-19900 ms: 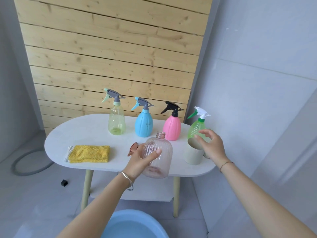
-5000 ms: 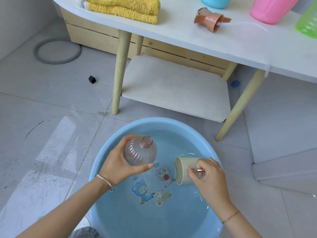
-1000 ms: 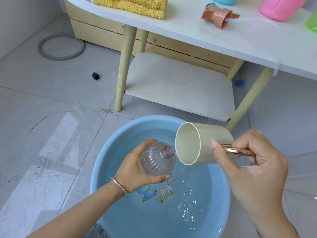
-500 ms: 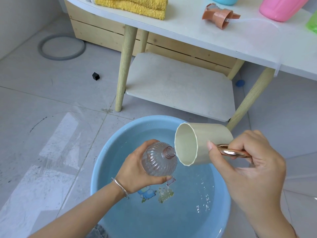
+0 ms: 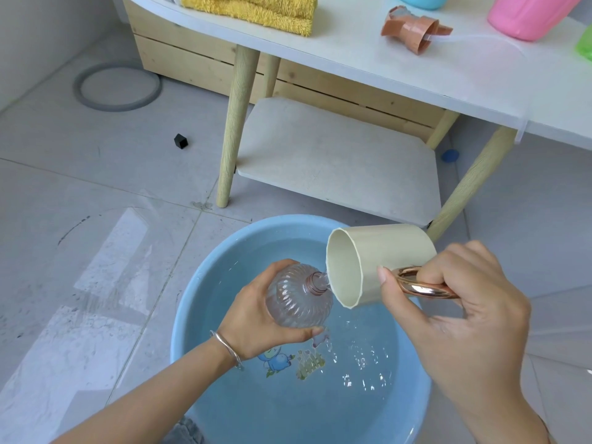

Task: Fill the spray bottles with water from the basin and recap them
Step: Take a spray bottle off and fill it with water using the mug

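Uncapped ribbed clear bottle [image 5: 298, 304] tilted over blue water basin [image 5: 205, 261], cup [image 5: 387, 251] at neck

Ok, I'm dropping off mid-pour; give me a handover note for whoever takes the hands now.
Left hand grips the clear ribbed bottle, uncapped and tilted over the basin.
Right hand holds the beige cup by its copper handle, tipped, rim at the bottle mouth.
The spray head lies on the table.
Done: bottle opened, pouring begun; fill level unclear.
Left: finish filling, screw the spray head back on, then check the pink bottle, mostly out of frame.
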### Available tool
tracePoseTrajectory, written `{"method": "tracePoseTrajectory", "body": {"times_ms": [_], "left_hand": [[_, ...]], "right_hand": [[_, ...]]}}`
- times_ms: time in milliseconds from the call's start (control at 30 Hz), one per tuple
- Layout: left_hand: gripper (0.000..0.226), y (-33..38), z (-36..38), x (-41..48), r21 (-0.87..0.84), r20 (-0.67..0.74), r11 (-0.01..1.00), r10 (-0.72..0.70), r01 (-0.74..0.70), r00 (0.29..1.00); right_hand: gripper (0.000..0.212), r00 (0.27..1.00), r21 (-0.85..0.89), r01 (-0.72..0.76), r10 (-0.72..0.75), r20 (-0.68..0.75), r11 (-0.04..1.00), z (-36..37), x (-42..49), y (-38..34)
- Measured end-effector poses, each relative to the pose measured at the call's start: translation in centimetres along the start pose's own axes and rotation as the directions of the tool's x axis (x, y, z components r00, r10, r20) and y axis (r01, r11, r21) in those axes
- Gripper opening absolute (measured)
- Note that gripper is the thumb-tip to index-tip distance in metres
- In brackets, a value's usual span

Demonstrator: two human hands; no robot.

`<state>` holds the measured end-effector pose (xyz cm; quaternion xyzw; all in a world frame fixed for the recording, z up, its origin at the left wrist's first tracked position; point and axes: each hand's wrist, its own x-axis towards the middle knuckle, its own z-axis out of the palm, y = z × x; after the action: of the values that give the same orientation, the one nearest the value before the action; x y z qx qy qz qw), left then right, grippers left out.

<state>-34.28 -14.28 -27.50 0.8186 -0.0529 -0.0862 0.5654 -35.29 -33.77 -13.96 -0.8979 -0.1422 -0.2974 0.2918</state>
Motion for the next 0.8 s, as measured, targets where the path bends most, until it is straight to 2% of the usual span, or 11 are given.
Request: {"method": "tracePoseTrajectory", "body": {"times_ms": [800], "left_hand": [[0.086,-0.01,0.2,-0.05,-0.029,-0.016,1.0,0.001,-0.001,1.0]], "right_hand": [[0.041,0.973,-0.062,0.228,-0.229,-0.024,0.972,0.68,-0.07,-0.62]]}}
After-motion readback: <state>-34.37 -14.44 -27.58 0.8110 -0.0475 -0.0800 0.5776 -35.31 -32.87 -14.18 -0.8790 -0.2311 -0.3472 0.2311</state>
